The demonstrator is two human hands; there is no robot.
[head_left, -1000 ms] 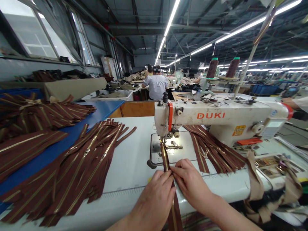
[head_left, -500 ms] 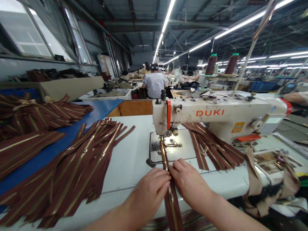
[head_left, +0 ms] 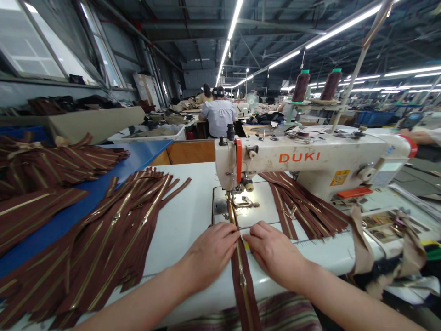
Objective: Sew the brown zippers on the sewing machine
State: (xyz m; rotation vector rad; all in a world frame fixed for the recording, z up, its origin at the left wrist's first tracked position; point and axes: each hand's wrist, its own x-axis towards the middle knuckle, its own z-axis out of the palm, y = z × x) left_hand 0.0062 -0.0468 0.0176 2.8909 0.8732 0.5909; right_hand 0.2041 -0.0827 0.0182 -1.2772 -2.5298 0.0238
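Head cam, the only view: L hand (head_left: 212, 250) is narrow, fingers bunched, tips lying over the L edge of a brown zipper strip (head_left: 241, 264); can't tell if it pinches or only presses. R hand (head_left: 275, 253) is half curled, fingertips at the strip's R edge; can't tell if they touch. Strip runs from under the needle end of the sewing machine (head_left: 330, 151), b/w the hands, then over the table's front edge twd the striped cloth (head_left: 282, 312) at the lap. Its gold teeth face up, w/ a metal slider (head_left: 243, 279) nearer the body than the fingertips.

Machine's white w/ "DUKI" in orange letters; a light shines on the metal plate (head_left: 220, 214) by the needle. Under its arm, R of the needle, lies a fanned pile of brown zips (head_left: 306, 209). Bigger zip pile (head_left: 103, 234) sits L, spread over the white table (head_left: 181, 202) & adj. blue table (head_left: 144, 154). Far L, a tied bundle (head_left: 62, 158) of the same, on the blue.

Two brown thread cones (head_left: 301, 87) w/ green tops stand behind the machine. Parts tray (head_left: 382, 248) on the R, beige straps (head_left: 360, 243) hanging beside it. In the bkgd, a person in a pale shirt (head_left: 218, 119), back to us; at the R edge, another person's forearm (head_left: 420, 137).
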